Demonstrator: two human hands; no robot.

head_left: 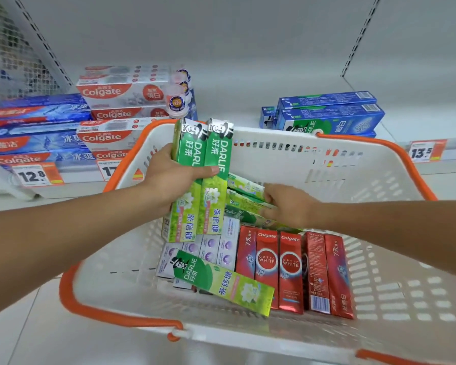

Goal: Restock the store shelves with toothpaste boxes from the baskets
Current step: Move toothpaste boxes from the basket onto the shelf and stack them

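Observation:
My left hand (169, 177) grips two green Darlie toothpaste boxes (208, 154) held upright above the white basket (379, 259) with orange handles. My right hand (290, 204) reaches into the basket and closes its fingers on more green Darlie boxes (245, 196) lying stacked there. Another green Darlie box (221, 283) lies slanted at the basket's front. Red Colgate Optic White boxes (292, 267) stand in a row to its right. White and purple boxes (216, 248) lie beneath the held pair.
On the shelf behind, Colgate boxes (111, 101) are stacked at the left, with blue Colgate boxes (34, 127) further left. Blue Darlie boxes (329, 114) sit at the right. Price tags (34, 175) line the shelf edge. Bare shelf lies between the stacks.

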